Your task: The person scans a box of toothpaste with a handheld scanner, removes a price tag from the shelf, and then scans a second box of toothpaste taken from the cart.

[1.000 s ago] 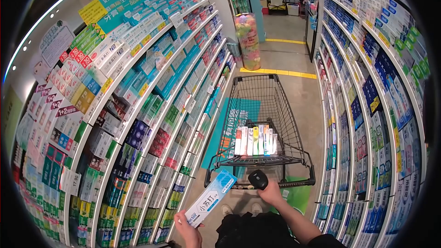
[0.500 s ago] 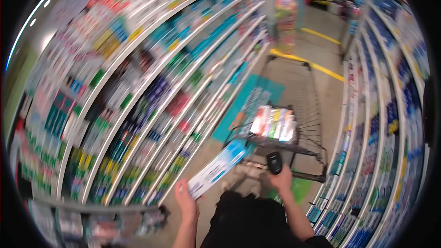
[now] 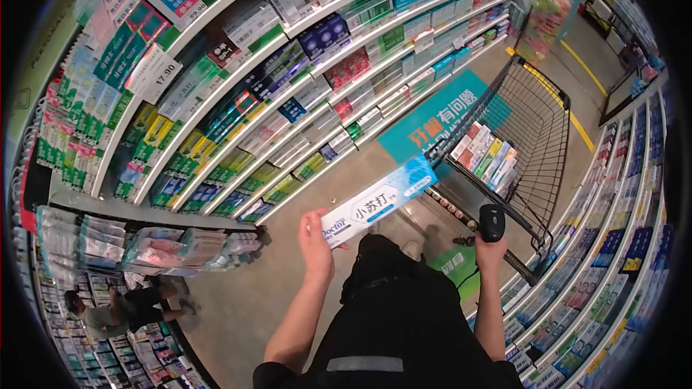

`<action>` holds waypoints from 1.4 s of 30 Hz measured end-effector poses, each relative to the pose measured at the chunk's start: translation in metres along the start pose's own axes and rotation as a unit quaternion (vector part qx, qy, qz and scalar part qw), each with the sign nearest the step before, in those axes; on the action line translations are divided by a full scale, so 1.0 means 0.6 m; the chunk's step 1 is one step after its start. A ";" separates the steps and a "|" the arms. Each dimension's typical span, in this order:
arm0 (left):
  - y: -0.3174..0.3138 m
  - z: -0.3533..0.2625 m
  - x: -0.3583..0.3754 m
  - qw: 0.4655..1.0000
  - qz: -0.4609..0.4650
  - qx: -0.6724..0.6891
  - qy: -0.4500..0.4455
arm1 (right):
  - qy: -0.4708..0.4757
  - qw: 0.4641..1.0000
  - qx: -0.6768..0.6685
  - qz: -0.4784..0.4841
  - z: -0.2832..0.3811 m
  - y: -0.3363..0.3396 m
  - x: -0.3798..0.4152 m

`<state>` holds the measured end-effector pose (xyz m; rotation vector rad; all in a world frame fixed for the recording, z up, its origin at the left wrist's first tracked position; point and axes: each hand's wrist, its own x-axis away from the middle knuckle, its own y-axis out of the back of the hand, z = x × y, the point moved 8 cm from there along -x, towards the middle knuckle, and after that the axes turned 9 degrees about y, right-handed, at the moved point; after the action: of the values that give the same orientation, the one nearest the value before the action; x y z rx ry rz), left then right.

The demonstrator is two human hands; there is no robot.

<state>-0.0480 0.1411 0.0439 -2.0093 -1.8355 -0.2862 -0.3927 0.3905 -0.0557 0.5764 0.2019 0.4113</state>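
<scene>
My left hand is closed on the near end of a long white and light-blue toothpaste box, its printed face turned up. The box slants away to the right, and its far end overlaps the shopping cart's near edge in the view. In my right hand is a black barcode scanner, held upright just on the near side of the cart. The black wire shopping cart carries several toothpaste boxes standing in a row toward its near end. A thin dark cord hangs by my right forearm.
Tiered shelves packed with boxed goods and price tags curve along my left; more shelves line the right. A teal floor decal lies beside the cart. Another person is at lower left, near hanging packs.
My view has swung left, so the cart and both hands appear farther right. The image is sharper. The toothpaste box and scanner stay in the same hands, and the person at lower left has come into view.
</scene>
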 end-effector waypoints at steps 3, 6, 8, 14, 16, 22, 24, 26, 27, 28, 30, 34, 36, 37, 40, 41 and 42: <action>0.024 0.003 -0.012 1.000 -0.016 0.003 0.007 | 0.006 1.000 -0.003 0.012 -0.015 -0.013 -0.002; 0.038 0.002 -0.020 1.000 -0.025 0.007 0.012 | 0.000 1.000 0.000 0.014 -0.024 -0.014 0.000; 0.037 -0.001 -0.028 1.000 -0.023 0.006 0.015 | -0.001 1.000 0.005 0.010 -0.021 -0.013 0.000; 0.039 -0.022 -0.059 1.000 -0.018 -0.020 0.016 | 0.026 0.999 -0.022 -0.027 -0.014 -0.014 0.006; 0.044 -0.025 -0.076 1.000 -0.015 -0.017 0.017 | 0.027 0.999 -0.021 -0.038 -0.017 -0.015 0.008; 0.051 -0.038 -0.124 0.999 -0.009 -0.014 0.032 | -0.022 0.998 0.038 -0.049 0.000 -0.026 0.011; 0.052 -0.039 -0.143 0.999 -0.003 -0.014 0.040 | -0.012 0.998 0.003 -0.063 0.023 -0.042 0.016; 0.054 -0.036 -0.158 0.998 -0.001 -0.019 0.056 | -0.059 0.998 -0.015 -0.001 0.038 -0.067 0.014; 0.052 -0.037 -0.166 0.998 0.007 -0.017 0.058 | -0.059 0.998 -0.020 -0.002 0.045 -0.079 0.012; 0.050 -0.037 -0.173 0.998 0.015 -0.015 0.059 | -0.058 0.998 -0.027 -0.001 0.051 -0.090 0.009; 0.050 -0.040 -0.188 0.998 0.028 -0.014 0.058 | -0.060 0.998 -0.015 -0.017 0.036 -0.106 0.000; 0.043 -0.045 -0.219 0.997 0.057 0.001 0.055 | -0.007 0.995 -0.034 -0.093 0.024 -0.118 -0.008; 0.042 -0.049 -0.230 0.996 0.067 -0.002 0.058 | -0.005 0.995 -0.018 -0.100 0.021 -0.120 -0.008; 0.039 -0.052 -0.235 0.996 0.069 -0.014 0.059 | -0.005 0.995 -0.011 -0.103 0.020 -0.121 -0.008; 0.040 -0.058 -0.250 0.995 0.067 -0.029 0.066 | -0.019 0.990 -0.031 -0.135 0.000 -0.125 -0.004; 0.041 -0.060 -0.256 0.995 0.065 -0.030 0.068 | -0.046 0.992 -0.032 -0.114 -0.004 -0.127 -0.002; 0.043 -0.062 -0.260 0.995 0.062 -0.029 0.067 | -0.045 0.993 -0.029 -0.108 -0.002 -0.126 0.000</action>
<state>-0.0362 -0.0171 0.0094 -2.0803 -1.6311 -0.4312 -0.3688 0.3336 -0.0997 0.5087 0.1629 0.1801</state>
